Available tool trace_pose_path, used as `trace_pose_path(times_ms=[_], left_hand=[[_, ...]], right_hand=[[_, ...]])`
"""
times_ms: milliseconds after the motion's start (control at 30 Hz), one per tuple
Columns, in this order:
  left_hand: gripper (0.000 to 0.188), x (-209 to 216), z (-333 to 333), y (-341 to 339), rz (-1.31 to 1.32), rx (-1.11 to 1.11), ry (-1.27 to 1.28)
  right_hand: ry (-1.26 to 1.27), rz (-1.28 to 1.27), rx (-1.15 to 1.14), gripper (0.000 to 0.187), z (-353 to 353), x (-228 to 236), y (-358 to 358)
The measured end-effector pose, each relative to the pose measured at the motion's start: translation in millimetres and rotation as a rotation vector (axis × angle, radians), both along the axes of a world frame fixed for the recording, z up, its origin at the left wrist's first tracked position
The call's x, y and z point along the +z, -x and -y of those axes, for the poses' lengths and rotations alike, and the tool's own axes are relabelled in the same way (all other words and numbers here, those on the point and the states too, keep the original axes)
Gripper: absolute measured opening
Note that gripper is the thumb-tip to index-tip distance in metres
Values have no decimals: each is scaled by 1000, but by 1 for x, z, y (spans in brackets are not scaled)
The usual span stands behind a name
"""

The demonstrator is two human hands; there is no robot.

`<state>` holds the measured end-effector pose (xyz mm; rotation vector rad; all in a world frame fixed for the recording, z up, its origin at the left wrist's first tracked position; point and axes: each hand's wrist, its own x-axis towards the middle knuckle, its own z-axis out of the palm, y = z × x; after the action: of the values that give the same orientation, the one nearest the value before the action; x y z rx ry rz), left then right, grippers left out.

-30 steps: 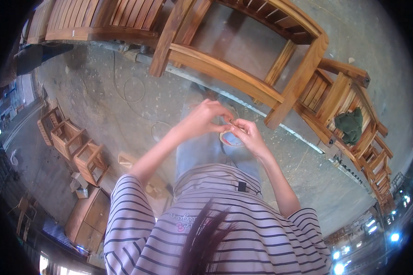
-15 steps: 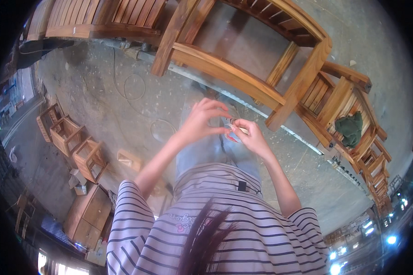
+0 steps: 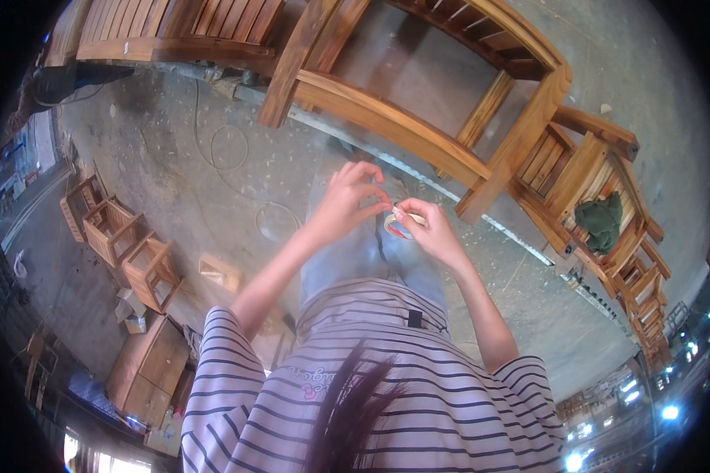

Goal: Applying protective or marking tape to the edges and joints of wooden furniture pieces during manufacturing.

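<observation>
A small roll of pale tape (image 3: 389, 225), with red and white on its inner ring, is gripped by my right hand (image 3: 435, 232), thumb and forefinger closed at its upper edge. My left hand (image 3: 345, 205) meets it from the left: thumb and forefinger are pinched together by the right fingertips, while the other fingers curl loosely above. Whatever lies in that pinch, perhaps the tape's end, is too small to make out. Both hands are held in front of my waist, above my legs.
Ahead stands a large wooden bench frame (image 3: 394, 122); more slatted wooden furniture (image 3: 560, 162) runs right, with a dark green cloth (image 3: 599, 223) on it. Small wooden stools (image 3: 151, 264) and a wooden cabinet (image 3: 151, 366) are at left. A thin hose (image 3: 205, 146) loops over the floor.
The left thumb and forefinger, apart before, have come together in a pinch beside the right fingertips. The tape roll has turned slightly in my right hand.
</observation>
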<state>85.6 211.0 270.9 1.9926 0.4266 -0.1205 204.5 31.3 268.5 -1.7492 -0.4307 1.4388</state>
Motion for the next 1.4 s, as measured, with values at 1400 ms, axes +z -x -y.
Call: trace_pose_path(times_ms=[1400], left_hand=[[34, -147, -81, -32, -12, 1356, 628]], right_hand=[[-33, 49, -537, 20, -201, -51, -98]])
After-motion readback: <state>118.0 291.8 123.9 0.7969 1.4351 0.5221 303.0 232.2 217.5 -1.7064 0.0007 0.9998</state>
